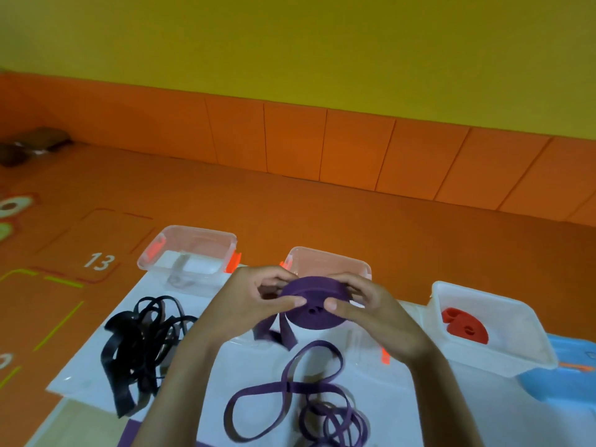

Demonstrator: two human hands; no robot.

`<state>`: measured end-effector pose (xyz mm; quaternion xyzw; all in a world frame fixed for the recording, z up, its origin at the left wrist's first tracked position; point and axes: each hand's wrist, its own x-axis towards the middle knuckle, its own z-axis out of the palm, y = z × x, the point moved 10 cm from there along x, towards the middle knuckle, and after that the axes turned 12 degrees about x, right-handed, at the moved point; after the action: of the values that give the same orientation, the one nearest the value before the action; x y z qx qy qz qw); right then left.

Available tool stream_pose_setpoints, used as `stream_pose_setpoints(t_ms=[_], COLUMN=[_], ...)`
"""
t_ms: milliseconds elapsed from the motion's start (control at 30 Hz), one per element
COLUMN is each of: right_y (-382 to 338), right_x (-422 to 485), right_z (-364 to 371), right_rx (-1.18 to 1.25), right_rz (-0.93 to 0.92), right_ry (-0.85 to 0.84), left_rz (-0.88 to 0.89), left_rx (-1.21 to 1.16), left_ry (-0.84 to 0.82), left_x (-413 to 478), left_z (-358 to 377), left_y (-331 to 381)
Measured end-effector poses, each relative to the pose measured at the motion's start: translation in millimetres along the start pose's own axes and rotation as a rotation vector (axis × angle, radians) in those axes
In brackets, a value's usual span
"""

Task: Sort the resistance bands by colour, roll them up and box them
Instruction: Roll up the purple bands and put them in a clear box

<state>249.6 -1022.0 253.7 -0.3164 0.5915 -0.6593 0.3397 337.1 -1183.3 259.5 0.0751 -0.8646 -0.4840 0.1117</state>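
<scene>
**Purple roll** point(314, 306): a resistance band wound into a flat coil and held off the surface between both hands, over the middle clear box point(325, 256). An unwound tail point(277, 333) hangs from its lower left side.

**Left hand** point(251, 301): fingers curled round the far left side of the coil, with the thumb point(290, 301) pressed on the near face beside the centre hole.

**Right hand** point(371, 308): fingers curled over the far right edge of the coil. Its thumb point(332, 304) presses the near face, close to the left thumb and just apart from it.

**Loose purple bands** point(296, 398): several unrolled loops lie tangled on the white sheet point(90, 366), nearer the person than the coil.

**Black bands** point(145, 343): an unrolled tangle lies on the left part of the sheet, beside the left forearm.

**Left clear box** point(180, 246): it has orange latches and stands at the far left corner of the sheet. Its contents cannot be made out.

**Right box** point(483, 293): white-walled, standing at the right. It holds the red rolls point(464, 325), already coiled and lying side by side on its floor.

**Blue lid** point(574, 353): it lies at the right edge, partly under the right box.

**Floor mat** point(290, 204): orange, with the number 13 point(98, 261) printed on it left of the sheet.
</scene>
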Motion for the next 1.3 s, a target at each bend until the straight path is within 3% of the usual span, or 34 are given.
stream_pose_setpoints(t_ms=[133,300,467,600,767,967,1100,1300], right_y=[-7,13,39,51,44,41,47,49], right_x=[31,64,77,64,20,-33,-46,-43], right_z=[46,93,119,116,85,52,35,2], right_rx=[-0.204,-0.197,-0.267,-0.195,-0.086,-0.036,-0.003,0.008], right_rz=[0.011,0.014,0.048,0.063,0.028,0.009,0.024,0.032], right_ry=[-0.098,-0.027,0.134,0.303,0.548,0.761,0.836,0.849], left_rz=[0.008,-0.089,-0.222,-0.258,-0.221,-0.181,-0.159,-0.196], left_rx=[-0.054,-0.141,0.075,0.100,-0.157,-0.407,-0.450,-0.374], left_ry=[-0.023,-0.070,-0.221,-0.222,-0.269,-0.573,-0.730,-0.454], left_x=[-7,-28,-63,-74,-83,-79,-79,-41], left_z=[-25,-69,-90,-103,-89,-29,-1,-3], left_y=[-24,-77,-155,-188,-202,-190,-190,-192])
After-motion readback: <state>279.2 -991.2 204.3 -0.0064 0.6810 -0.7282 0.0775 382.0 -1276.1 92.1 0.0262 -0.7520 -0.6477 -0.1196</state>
